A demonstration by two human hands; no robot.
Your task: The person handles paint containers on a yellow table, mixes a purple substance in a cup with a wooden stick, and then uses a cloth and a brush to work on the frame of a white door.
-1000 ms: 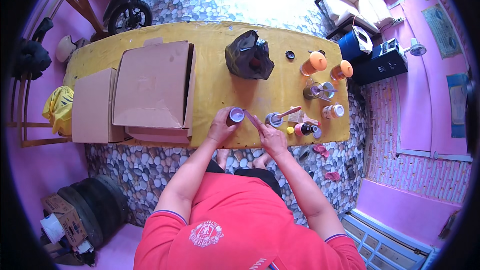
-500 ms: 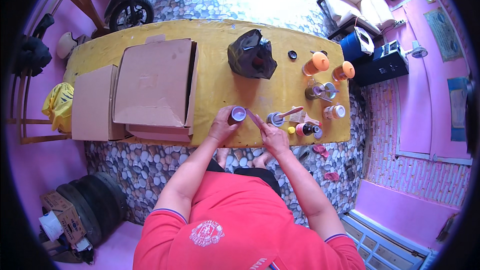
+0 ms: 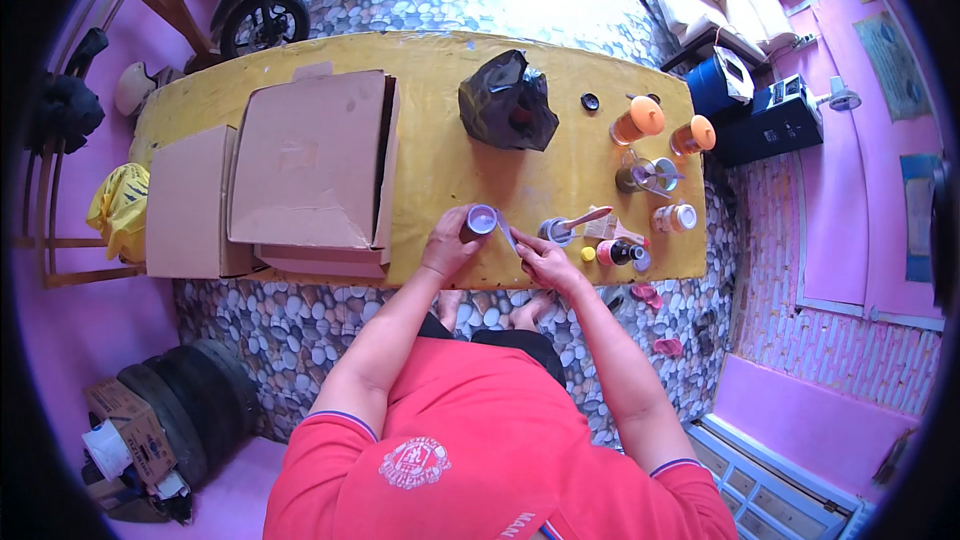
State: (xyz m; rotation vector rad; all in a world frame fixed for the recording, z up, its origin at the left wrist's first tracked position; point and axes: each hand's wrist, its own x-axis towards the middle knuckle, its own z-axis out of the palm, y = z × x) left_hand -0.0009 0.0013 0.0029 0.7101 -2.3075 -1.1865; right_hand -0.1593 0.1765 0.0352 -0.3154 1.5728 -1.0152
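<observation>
left hand (image 3: 447, 247) stays clamped on a small jar (image 3: 479, 222) at the yellow surface's (image 3: 430, 155) near edge; right hand (image 3: 537, 255) now pinches a strip (image 3: 506, 231) beside it, off the cup (image 3: 556, 231). open room lies between boxes (image 3: 310, 175) and black bag (image 3: 507, 100).

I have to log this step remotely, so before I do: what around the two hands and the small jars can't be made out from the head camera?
- Small jar: its contents; too small, and the left hand wraps its side.
- Thin pale thing by the right hand: kind unclear, too small.
- Black bag: contents hidden by its own plastic.
- Cardboard boxes: closed flaps hide the inside.
- Little bottles at the table edge: too small to tell details.
</observation>
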